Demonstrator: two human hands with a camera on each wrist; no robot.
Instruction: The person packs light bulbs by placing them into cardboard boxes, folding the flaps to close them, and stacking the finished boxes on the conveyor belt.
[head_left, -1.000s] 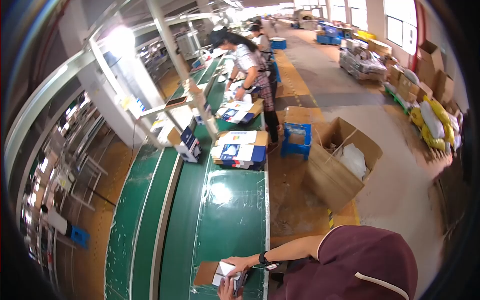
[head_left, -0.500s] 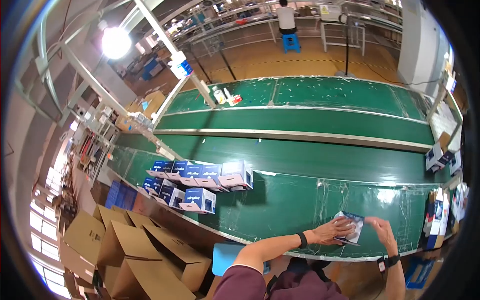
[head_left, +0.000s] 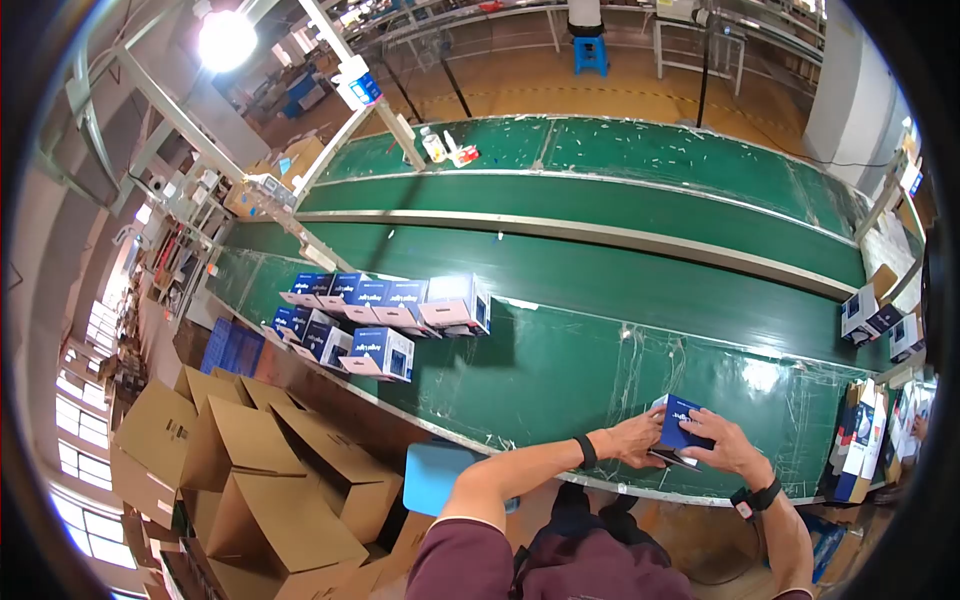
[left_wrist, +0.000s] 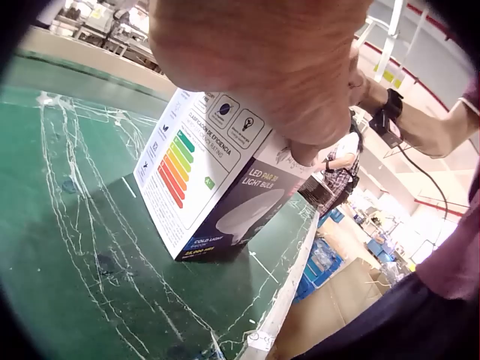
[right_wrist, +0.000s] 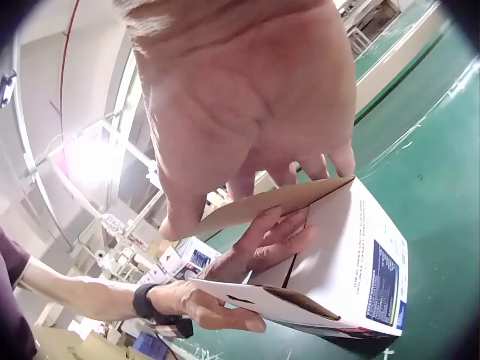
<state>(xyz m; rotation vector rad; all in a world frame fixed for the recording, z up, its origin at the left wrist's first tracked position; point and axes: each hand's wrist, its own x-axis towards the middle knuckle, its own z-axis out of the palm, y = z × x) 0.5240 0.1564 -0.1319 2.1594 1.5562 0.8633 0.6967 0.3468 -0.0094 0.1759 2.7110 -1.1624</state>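
Note:
Near the front edge of the green bench, a blue and white LED light bulb box (head_left: 677,425) stands between my hands. My left hand (head_left: 632,440) holds it by its left side. From the right, my right hand (head_left: 722,443) spreads its fingers over the blue face. In the right wrist view, the box (right_wrist: 367,262) has flaps standing out at one end. There, the right hand (right_wrist: 247,105) presses against a brown cardboard flap (right_wrist: 277,201), and fingers of the left hand (right_wrist: 277,240) reach between the flaps. The left wrist view shows a printed bulb and rating chart.
Several similar boxes (head_left: 380,352) stand grouped at left on the bench (head_left: 560,370). Flattened cartons (head_left: 855,440) are stacked at the right end. Large open brown cartons (head_left: 250,470) and a blue stool (head_left: 437,478) stand by the front edge. Metal frame posts rise at both sides.
The head view has swung from along the bench to face across it. Half a second ago the right hand was off the box; now it touches it. The box has turned its blue face up.

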